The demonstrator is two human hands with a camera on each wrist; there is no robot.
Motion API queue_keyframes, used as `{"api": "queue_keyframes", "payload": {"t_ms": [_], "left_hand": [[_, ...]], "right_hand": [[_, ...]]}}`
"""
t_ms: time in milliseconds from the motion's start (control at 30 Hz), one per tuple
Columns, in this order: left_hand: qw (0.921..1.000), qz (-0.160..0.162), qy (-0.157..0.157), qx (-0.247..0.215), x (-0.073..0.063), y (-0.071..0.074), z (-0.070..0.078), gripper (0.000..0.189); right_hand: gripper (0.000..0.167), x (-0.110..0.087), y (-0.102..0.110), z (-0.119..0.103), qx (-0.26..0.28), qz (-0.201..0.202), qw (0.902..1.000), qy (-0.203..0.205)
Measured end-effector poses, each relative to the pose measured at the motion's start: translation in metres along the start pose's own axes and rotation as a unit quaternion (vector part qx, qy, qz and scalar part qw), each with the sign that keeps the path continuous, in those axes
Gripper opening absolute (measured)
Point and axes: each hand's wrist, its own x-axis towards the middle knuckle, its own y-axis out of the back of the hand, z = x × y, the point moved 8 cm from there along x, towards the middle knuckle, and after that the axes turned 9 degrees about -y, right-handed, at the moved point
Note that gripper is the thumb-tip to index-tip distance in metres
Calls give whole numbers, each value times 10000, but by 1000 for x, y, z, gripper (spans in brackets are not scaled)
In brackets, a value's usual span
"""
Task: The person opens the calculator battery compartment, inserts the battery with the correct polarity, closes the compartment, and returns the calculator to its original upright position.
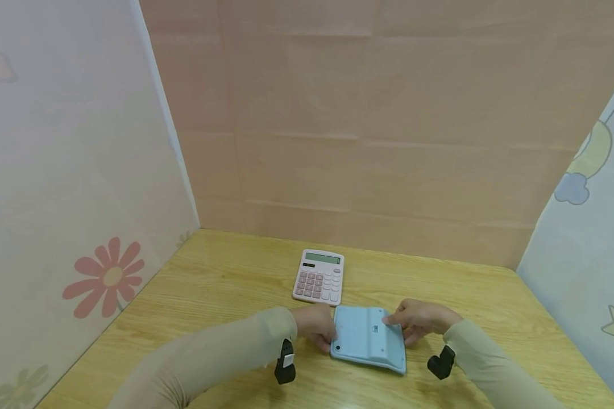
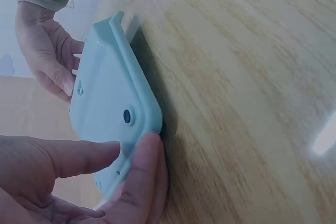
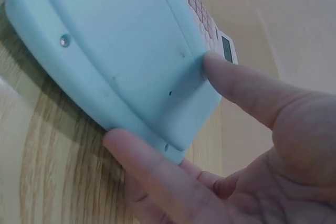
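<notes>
A light blue calculator (image 1: 360,335) lies face down with its back showing, screw holes and a raised section on it. My left hand (image 1: 317,325) pinches its left edge; in the left wrist view the thumb of that hand (image 2: 58,163) is over the back and the fingers wrap the rim. At the opposite edge my right hand (image 1: 423,317) grips the calculator, thumb on the raised section and fingers along the side. In the right wrist view, one finger of this hand (image 3: 283,156) lies against the rim. The keys and display are hidden underneath.
A pink calculator (image 1: 319,277) lies face up on the wooden table (image 1: 235,272), just behind the blue one. An orange-brown sheet (image 1: 358,142) hangs at the back. Patterned pale panels stand on the left (image 1: 82,187) and right (image 1: 593,244).
</notes>
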Motion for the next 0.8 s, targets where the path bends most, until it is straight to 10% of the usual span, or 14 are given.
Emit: {"api": "queue_keyframes", "payload": {"t_ms": [800], "left_hand": [[9982, 245, -307, -451, 2, 13, 7, 16]], "right_hand": [[31, -10, 14, -14, 229, -189, 9979, 567]]}}
